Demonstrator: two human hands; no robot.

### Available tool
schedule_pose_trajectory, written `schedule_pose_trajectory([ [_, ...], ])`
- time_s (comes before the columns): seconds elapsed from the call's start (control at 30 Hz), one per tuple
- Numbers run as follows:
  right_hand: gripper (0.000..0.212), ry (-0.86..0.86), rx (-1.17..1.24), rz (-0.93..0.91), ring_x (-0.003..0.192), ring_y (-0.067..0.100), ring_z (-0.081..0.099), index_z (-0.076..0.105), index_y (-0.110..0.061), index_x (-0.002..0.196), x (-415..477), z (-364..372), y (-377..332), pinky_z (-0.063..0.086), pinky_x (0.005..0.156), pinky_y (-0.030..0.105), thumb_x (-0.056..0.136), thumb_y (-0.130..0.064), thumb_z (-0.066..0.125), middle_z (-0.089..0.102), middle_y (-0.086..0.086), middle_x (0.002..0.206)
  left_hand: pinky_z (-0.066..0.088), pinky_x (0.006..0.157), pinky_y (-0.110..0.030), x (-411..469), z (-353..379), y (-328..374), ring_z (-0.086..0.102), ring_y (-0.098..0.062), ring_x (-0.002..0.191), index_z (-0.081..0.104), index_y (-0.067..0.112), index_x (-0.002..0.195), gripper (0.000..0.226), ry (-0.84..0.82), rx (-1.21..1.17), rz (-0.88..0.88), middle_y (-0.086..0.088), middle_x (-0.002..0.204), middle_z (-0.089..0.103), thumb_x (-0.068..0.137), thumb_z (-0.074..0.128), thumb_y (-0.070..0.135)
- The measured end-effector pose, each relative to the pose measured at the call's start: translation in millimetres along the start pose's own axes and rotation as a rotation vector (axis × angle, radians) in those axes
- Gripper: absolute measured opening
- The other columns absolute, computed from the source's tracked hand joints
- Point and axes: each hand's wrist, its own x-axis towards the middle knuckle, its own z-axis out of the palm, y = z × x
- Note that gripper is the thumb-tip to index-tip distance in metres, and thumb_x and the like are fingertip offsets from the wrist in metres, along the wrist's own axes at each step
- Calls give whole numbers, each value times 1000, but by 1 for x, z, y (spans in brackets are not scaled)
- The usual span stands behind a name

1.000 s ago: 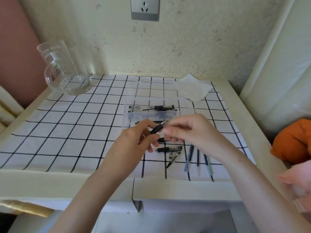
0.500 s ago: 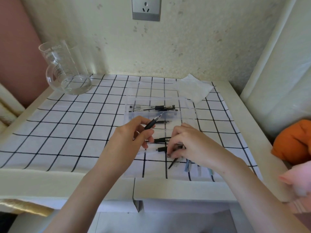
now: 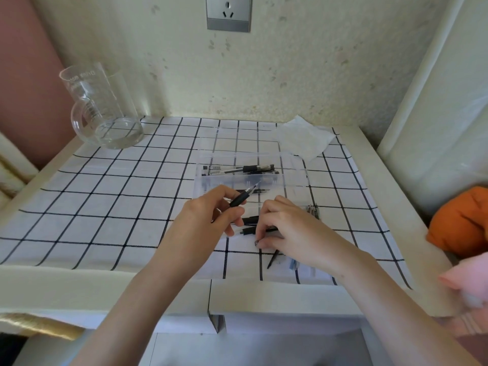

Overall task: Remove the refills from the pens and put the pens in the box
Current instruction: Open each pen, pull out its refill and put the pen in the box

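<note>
Pen (image 3: 240, 198) pinched in left hand (image 3: 208, 220), tip slanting up-right toward box (image 3: 291, 175), right hand (image 3: 289, 229) pinching small part (image 3: 256, 243) on cloth (image 3: 105, 207)

I take this for a room in someone's home: a small cream bench (image 3: 264, 297) set against a speckled wall (image 3: 290, 62) with a socket (image 3: 228, 13), a checked cloth (image 3: 105, 196) spread over it, a glass jug (image 3: 103, 107) in the corner, and soft orange (image 3: 462, 220) and pink bundles (image 3: 467, 281) beside it.
</note>
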Motion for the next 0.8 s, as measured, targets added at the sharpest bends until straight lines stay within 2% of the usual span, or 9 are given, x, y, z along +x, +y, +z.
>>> schedule_pose_trajectory([
  [0.07, 3, 76, 113, 53, 86, -2, 45, 65, -21, 83, -2, -8, -1, 36, 77, 16, 83, -22, 68, 55, -12, 87, 46, 59, -14, 0, 0, 0, 60, -2, 59, 58, 35, 89, 15, -13, -6, 2, 15, 72, 68, 89, 57, 20],
  [0.17, 4, 253, 356, 167, 67, -8, 56, 68, -21, 80, -8, -29, -1, 40, 64, 7, 81, -17, 71, 65, -11, 76, 40, 53, -6, 0, 0, -1, 60, 0, 61, 59, 36, 90, 15, -28, 9, 5, 18, 72, 67, 89, 58, 21],
  [0.27, 8, 386, 468, 176, 66, 4, 63, 69, -19, 78, -12, -40, 4, 48, 65, 14, 80, -11, 72, 69, -3, 71, 38, 53, -3, 0, 0, -2, 61, 0, 61, 60, 36, 91, 14, -35, 28, 8, 19, 71, 68, 88, 59, 22],
  [0.4, 12, 383, 493, 152, 61, 5, 60, 68, -17, 75, -11, -40, -2, 51, 63, 15, 80, -6, 70, 67, 1, 70, 40, 55, -4, 0, 0, -3, 62, 0, 63, 60, 38, 92, 15, -31, 61, 22, 19, 70, 68, 87, 61, 23],
  [0.57, 6, 362, 493, 112, 65, 16, 63, 68, -12, 78, -10, -38, -3, 55, 68, 24, 80, -7, 71, 68, 2, 71, 40, 56, -5, 0, 1, -3, 61, 1, 64, 59, 41, 88, 18, -27, 86, 40, 19, 71, 68, 87, 62, 23],
  [0.7, 8, 374, 511, 100, 60, 5, 60, 69, -11, 78, -11, -39, -2, 51, 65, 17, 80, -4, 69, 66, -3, 66, 38, 55, -3, -1, -1, -1, 59, 4, 63, 59, 41, 88, 19, -25, 95, 43, 24, 69, 66, 86, 62, 23],
  [0.8, 10, 383, 566, 100, 58, 3, 59, 69, -11, 76, -11, -41, 0, 49, 63, 13, 79, -2, 70, 65, -5, 63, 40, 58, -4, -1, -4, -1, 61, 3, 65, 59, 42, 89, 19, -6, 94, 38, 24, 72, 66, 86, 62, 24],
])
